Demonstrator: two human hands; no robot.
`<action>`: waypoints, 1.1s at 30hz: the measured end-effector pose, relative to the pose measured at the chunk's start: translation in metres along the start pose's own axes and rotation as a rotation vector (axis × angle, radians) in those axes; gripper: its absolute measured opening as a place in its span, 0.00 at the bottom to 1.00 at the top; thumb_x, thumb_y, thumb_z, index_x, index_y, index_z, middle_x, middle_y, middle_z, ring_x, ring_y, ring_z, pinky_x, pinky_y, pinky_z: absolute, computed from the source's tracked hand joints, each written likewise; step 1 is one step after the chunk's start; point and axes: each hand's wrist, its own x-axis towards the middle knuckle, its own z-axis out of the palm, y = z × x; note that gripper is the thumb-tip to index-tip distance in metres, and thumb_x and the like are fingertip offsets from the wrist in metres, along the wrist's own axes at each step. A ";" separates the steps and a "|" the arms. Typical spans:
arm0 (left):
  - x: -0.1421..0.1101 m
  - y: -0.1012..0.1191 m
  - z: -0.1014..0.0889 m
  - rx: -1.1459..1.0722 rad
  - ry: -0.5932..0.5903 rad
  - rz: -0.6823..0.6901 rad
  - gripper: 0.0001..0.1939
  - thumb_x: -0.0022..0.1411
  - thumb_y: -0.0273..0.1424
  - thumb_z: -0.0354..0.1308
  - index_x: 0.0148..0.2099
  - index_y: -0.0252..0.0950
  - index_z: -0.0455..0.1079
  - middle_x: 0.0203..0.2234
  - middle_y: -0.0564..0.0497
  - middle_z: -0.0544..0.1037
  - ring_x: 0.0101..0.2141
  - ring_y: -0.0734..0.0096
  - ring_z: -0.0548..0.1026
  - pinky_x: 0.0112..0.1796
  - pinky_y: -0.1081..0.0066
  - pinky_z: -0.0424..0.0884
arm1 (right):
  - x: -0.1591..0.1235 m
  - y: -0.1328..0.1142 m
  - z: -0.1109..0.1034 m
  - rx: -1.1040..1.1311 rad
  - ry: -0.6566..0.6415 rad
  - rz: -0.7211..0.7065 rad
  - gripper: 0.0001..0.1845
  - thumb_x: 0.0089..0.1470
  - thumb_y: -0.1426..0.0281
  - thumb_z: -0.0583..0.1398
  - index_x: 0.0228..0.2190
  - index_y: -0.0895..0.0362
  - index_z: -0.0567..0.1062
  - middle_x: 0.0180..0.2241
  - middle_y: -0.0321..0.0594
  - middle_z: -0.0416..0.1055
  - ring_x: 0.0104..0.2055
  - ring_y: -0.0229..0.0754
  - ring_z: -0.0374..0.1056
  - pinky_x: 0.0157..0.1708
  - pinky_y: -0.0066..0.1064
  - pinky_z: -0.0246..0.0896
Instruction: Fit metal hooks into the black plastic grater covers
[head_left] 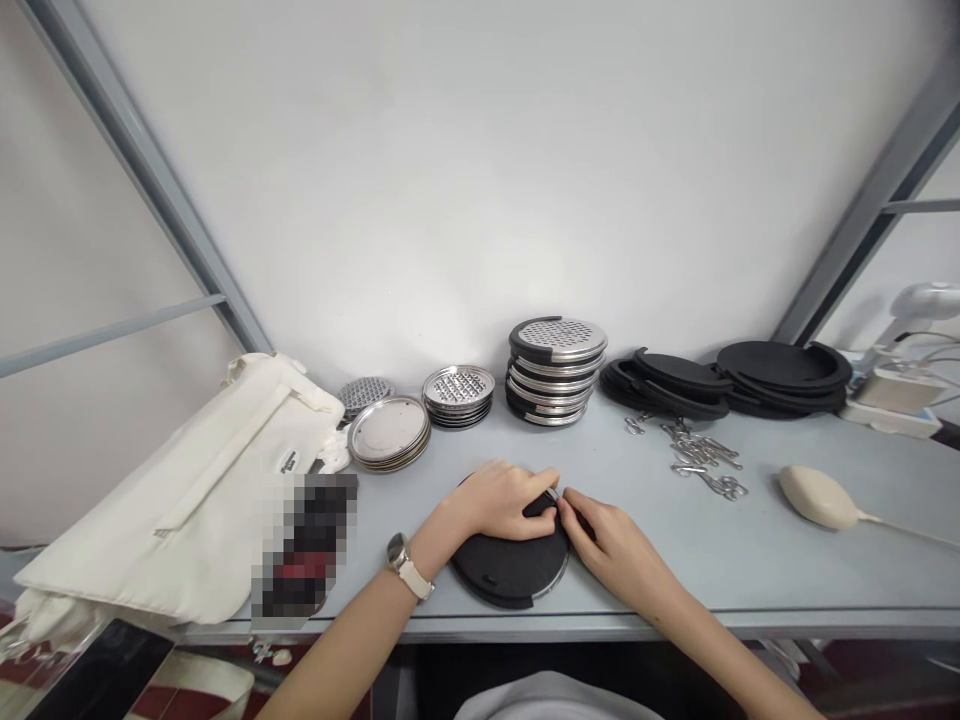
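A black round disc (pixel 510 575) with a strip of shiny metal along its right edge lies on the table before me. My left hand (pixel 504 500) rests over its upper part, index finger and thumb closed at the upper right rim. There, my right hand (pixel 600 535) pinches the edge between thumb and fingers, close against the left fingertips. What lies exactly between the fingertips is hidden. Farther back stands a tall stack of metal grater discs (pixel 564 338) with black rims. To its left are a smaller grater-disc stack (pixel 457 385) and a pile of plain metal discs (pixel 390 430).
Black rings and discs (pixel 682 372) are piled at the back, with another black stack (pixel 772 372) beside them. Small metal hooks or clips (pixel 701 450) lie in front. A cream corded device (pixel 817 497) sits right; a white bag (pixel 210 480) fills the left.
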 end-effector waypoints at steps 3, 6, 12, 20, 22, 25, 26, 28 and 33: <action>0.000 0.000 0.000 -0.002 0.011 0.011 0.09 0.62 0.37 0.50 0.41 0.39 0.60 0.26 0.53 0.76 0.27 0.65 0.75 0.25 0.70 0.58 | -0.001 0.000 0.000 0.031 0.009 -0.001 0.16 0.62 0.64 0.44 0.24 0.53 0.61 0.23 0.36 0.68 0.23 0.39 0.62 0.25 0.29 0.50; 0.000 0.000 -0.001 -0.004 0.013 0.014 0.08 0.62 0.37 0.49 0.40 0.39 0.60 0.26 0.53 0.76 0.26 0.66 0.74 0.25 0.70 0.57 | -0.001 0.001 0.001 0.031 0.021 -0.002 0.16 0.62 0.64 0.45 0.23 0.53 0.60 0.21 0.36 0.67 0.22 0.39 0.60 0.24 0.29 0.48; 0.000 0.000 0.000 -0.007 0.012 0.015 0.08 0.62 0.37 0.49 0.40 0.39 0.60 0.27 0.53 0.75 0.27 0.66 0.74 0.25 0.70 0.57 | 0.000 0.000 0.000 0.002 0.026 -0.007 0.15 0.60 0.66 0.46 0.22 0.53 0.59 0.20 0.35 0.66 0.21 0.38 0.58 0.23 0.28 0.47; 0.000 0.000 0.000 -0.015 0.008 0.012 0.08 0.62 0.37 0.50 0.39 0.39 0.60 0.26 0.53 0.75 0.27 0.66 0.74 0.25 0.70 0.57 | -0.001 -0.001 -0.001 -0.007 0.041 -0.005 0.15 0.60 0.68 0.47 0.21 0.53 0.59 0.20 0.34 0.66 0.20 0.37 0.58 0.23 0.27 0.47; 0.000 0.000 0.000 -0.016 0.013 0.019 0.08 0.62 0.37 0.50 0.39 0.39 0.60 0.26 0.53 0.75 0.27 0.66 0.74 0.25 0.70 0.57 | -0.001 -0.002 -0.001 -0.012 0.036 -0.001 0.15 0.59 0.68 0.47 0.21 0.53 0.58 0.19 0.33 0.65 0.20 0.37 0.58 0.23 0.27 0.47; 0.000 0.000 0.001 -0.014 0.022 0.028 0.08 0.62 0.37 0.50 0.39 0.39 0.60 0.26 0.54 0.75 0.26 0.66 0.74 0.25 0.70 0.57 | -0.001 -0.003 -0.001 -0.041 0.037 -0.001 0.15 0.60 0.68 0.47 0.21 0.53 0.58 0.19 0.34 0.66 0.20 0.37 0.59 0.23 0.27 0.48; 0.000 0.000 0.001 -0.013 0.024 0.029 0.08 0.62 0.38 0.50 0.39 0.39 0.60 0.26 0.54 0.75 0.26 0.66 0.74 0.25 0.70 0.57 | -0.002 -0.004 -0.001 -0.057 0.041 -0.003 0.15 0.60 0.67 0.47 0.21 0.53 0.59 0.20 0.34 0.67 0.20 0.37 0.60 0.23 0.27 0.48; 0.000 0.000 0.001 -0.009 0.026 0.026 0.08 0.62 0.38 0.50 0.38 0.39 0.60 0.26 0.54 0.75 0.26 0.67 0.74 0.25 0.70 0.57 | -0.003 -0.005 -0.001 -0.089 0.052 -0.005 0.15 0.60 0.67 0.47 0.22 0.53 0.60 0.21 0.35 0.68 0.20 0.37 0.61 0.23 0.28 0.48; 0.000 0.000 0.001 -0.007 0.018 0.020 0.08 0.62 0.38 0.50 0.39 0.39 0.60 0.26 0.54 0.75 0.26 0.67 0.74 0.25 0.70 0.57 | -0.004 -0.006 0.000 -0.128 0.066 -0.013 0.14 0.60 0.68 0.47 0.22 0.53 0.61 0.22 0.37 0.70 0.21 0.38 0.63 0.23 0.28 0.49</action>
